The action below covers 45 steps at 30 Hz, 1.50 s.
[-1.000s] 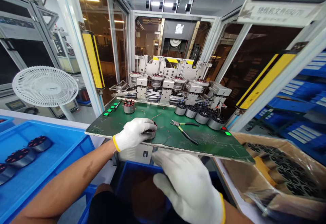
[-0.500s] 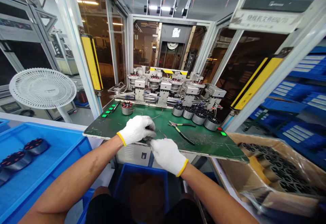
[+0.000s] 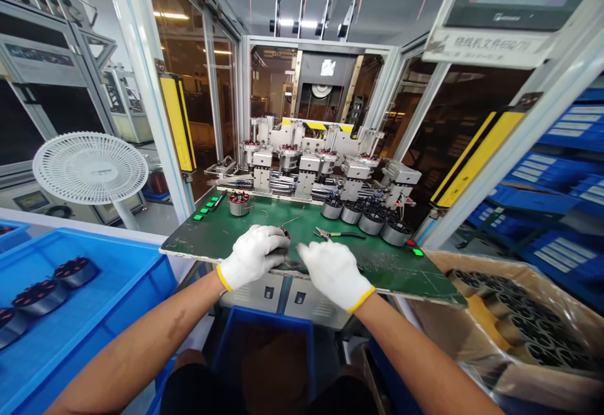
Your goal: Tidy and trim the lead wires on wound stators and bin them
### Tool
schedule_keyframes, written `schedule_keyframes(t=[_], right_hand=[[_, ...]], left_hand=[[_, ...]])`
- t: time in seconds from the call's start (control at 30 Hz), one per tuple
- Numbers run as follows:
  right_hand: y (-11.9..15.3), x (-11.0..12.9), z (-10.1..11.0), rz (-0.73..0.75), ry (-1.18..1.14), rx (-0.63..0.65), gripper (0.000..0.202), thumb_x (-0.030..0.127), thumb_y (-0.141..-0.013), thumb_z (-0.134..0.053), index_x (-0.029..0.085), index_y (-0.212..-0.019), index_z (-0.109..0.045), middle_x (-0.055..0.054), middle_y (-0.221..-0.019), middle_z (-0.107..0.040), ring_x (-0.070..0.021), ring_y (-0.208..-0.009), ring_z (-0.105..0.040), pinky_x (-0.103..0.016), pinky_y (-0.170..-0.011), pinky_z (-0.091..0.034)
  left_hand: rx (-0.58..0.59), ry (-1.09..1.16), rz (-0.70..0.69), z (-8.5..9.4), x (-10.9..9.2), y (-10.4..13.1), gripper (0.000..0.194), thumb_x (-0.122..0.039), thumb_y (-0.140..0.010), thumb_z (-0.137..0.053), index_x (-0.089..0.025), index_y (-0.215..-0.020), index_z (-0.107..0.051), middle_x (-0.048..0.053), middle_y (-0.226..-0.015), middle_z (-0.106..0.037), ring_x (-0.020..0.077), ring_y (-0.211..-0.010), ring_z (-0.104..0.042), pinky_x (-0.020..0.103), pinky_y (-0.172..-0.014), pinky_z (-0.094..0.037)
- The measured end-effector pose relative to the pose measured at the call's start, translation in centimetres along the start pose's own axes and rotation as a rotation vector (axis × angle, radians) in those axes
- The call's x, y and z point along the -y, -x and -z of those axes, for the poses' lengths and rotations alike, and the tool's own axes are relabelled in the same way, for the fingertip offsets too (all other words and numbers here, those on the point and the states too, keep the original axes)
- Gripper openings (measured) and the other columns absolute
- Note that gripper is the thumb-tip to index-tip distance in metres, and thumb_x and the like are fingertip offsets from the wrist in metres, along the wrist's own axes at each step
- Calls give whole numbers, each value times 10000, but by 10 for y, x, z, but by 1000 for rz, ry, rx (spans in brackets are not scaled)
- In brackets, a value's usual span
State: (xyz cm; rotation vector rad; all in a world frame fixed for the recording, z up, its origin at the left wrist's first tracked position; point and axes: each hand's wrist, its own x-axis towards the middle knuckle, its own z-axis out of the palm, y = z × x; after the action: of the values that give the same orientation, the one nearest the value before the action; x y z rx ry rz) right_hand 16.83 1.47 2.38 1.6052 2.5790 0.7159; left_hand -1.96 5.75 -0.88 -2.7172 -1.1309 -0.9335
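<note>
My left hand (image 3: 255, 253), in a white glove with a yellow cuff, is closed around a wound motor stator (image 3: 285, 233). Only a bit of its dark and reddish top shows past the fingers. Just to the right is my right hand (image 3: 333, 270), gloved the same way. Its fingers are curled together, the tips slightly blurred, and anything in them is hidden. Diagonal cutters (image 3: 346, 234) lie behind the right hand, which covers one handle. On the green bench top (image 3: 221, 236), another wound stator (image 3: 240, 204) stands at the back left.
Several unwound stators (image 3: 372, 219) stand in a row before the winding machine (image 3: 309, 173). A blue bin (image 3: 141, 276) with wound stators is at left. At right stands a carton (image 3: 427, 283) of stator cores. Loose wire (image 3: 293, 217) lies on the bench; a blue bin (image 3: 264, 317) sits below.
My right hand has moved right, away from my left hand, and now covers part of the cutters. The stator's top now shows by my left fingers. The whole view has shifted slightly.
</note>
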Motion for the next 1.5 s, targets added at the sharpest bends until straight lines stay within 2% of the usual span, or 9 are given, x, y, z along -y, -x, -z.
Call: schedule_keyframes(t=[0.17, 0.3, 0.4, 0.5, 0.87, 1.0, 1.13, 1.37, 1.5], right_hand=[[8, 16, -24, 14, -120, 29, 186, 134, -825, -470, 201, -935, -604, -51, -749, -643, -216, -664, -630, -278, -547, -385], [38, 44, -35, -112, -126, -350, 271, 210, -905, -441, 182, -1121, -602, -85, -891, -685, -186, -658, -617, -294, -581, -400], [54, 75, -39, 139, -185, -541, 350, 287, -918, -430, 197, -1231, -557, -91, -1144, -650, -172, -656, -588, -311, -578, -398], [46, 96, -40, 266, -202, -486, 434, 324, -914, -403, 242, -1335, -472, -71, -1366, -505, -163, -610, -549, -322, -524, -380], [-20, 46, -52, -308, -256, -322, 460, 341, -975, -272, 180, -1385, -406, -128, -1452, -379, -174, -806, -634, -280, -671, -467], [-20, 51, -44, -420, -249, -243, 445, 373, -974, -272, 158, -1323, -446, -155, -1244, -553, -214, -830, -633, -291, -636, -456], [-19, 47, -32, -491, -356, -153, 378, 365, -963, -288, 162, -944, -606, -107, -824, -617, -224, -735, -610, -295, -616, -417], [-28, 22, -29, -400, -1473, 202, 436, 407, -930, -251, 152, -761, -561, 6, -561, -493, -88, -403, -388, -211, -420, -327], [-21, 5, -27, -344, -1123, 70, 370, 358, -931, -297, 160, -896, -607, -42, -703, -605, -133, -572, -539, -238, -529, -394]], left_hand=[[83, -56, 72, 22, -9, -16, 258, -483, -812, -594, -255, -872, -698, 16, -929, -678, 197, -898, -609, 326, -836, -435], [101, -132, 187, 30, -1, -18, 694, -549, -556, -762, -270, -1169, -595, 72, -1146, -622, 308, -1063, -555, 410, -877, -437], [236, 13, 302, 24, 8, -17, 918, -557, -489, -774, -336, -1318, -448, 43, -1271, -570, 319, -1121, -548, 403, -863, -466], [233, 116, 452, 12, 8, -17, 841, -544, -548, -733, -401, -1312, -412, -20, -1222, -614, 286, -1080, -593, 377, -838, -488], [139, 111, 522, 1, 2, -17, 696, -400, -614, -679, -351, -1276, -471, 22, -1172, -651, 307, -1047, -622, 363, -782, -517], [123, 125, 492, 0, 4, -16, 723, -385, -593, -687, -352, -1280, -464, 18, -1174, -652, 315, -1042, -624, 378, -791, -516], [132, 136, 500, -1, 4, -15, 723, -376, -585, -699, -370, -1271, -469, 5, -1156, -655, 305, -1033, -626, 379, -808, -512], [166, 140, 506, -2, 5, -16, 741, -367, -557, -714, -408, -1255, -468, -15, -1137, -654, 301, -1002, -632, 382, -772, -515], [171, 183, 478, 3, 5, -15, 766, -366, -549, -722, -389, -1269, -461, -13, -1147, -651, 287, -997, -637, 359, -772, -513]])
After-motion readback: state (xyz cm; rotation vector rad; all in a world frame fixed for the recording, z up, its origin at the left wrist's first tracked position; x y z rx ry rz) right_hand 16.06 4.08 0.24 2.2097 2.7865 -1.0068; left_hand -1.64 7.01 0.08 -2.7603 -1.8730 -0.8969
